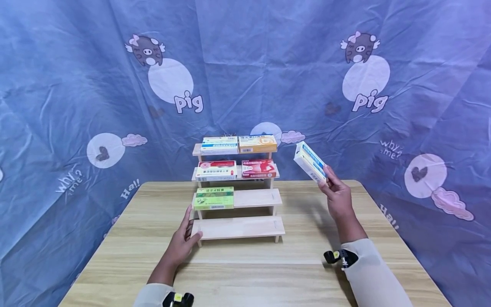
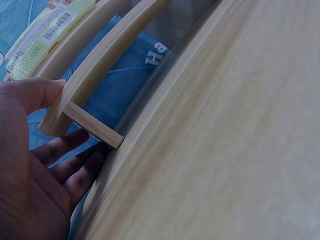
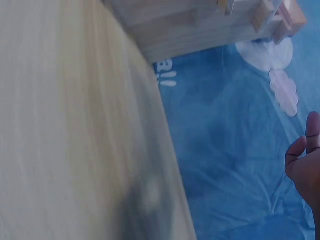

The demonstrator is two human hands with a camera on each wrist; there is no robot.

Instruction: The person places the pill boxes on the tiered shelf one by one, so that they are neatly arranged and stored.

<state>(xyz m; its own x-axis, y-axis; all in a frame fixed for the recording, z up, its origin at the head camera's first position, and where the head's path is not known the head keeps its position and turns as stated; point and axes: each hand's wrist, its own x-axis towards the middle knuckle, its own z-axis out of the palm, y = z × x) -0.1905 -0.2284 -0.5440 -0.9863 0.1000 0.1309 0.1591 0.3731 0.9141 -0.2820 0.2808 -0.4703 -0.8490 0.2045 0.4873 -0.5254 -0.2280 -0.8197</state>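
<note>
A wooden step rack (image 1: 238, 228) stands on the table with medicine boxes on its upper three steps. My left hand (image 1: 183, 241) grips the left end of its lowest step; in the left wrist view the thumb (image 2: 47, 92) lies on the board and the fingers are below it, by the short leg. Off to the right of the rack, my right hand (image 1: 337, 196) holds a white and blue medicine box (image 1: 310, 162) by its lower end, tilted and raised above the table. The right wrist view has only part of this hand (image 3: 305, 165); the box is outside it.
On the top step sit a white-blue box (image 1: 219, 145) and an orange-white box (image 1: 258, 143). Below them are a red-white box (image 1: 216, 170) and a red box (image 1: 258, 169), then a green box (image 1: 214, 198). Blue printed cloth (image 1: 245, 76) hangs around the wooden table (image 1: 245, 273).
</note>
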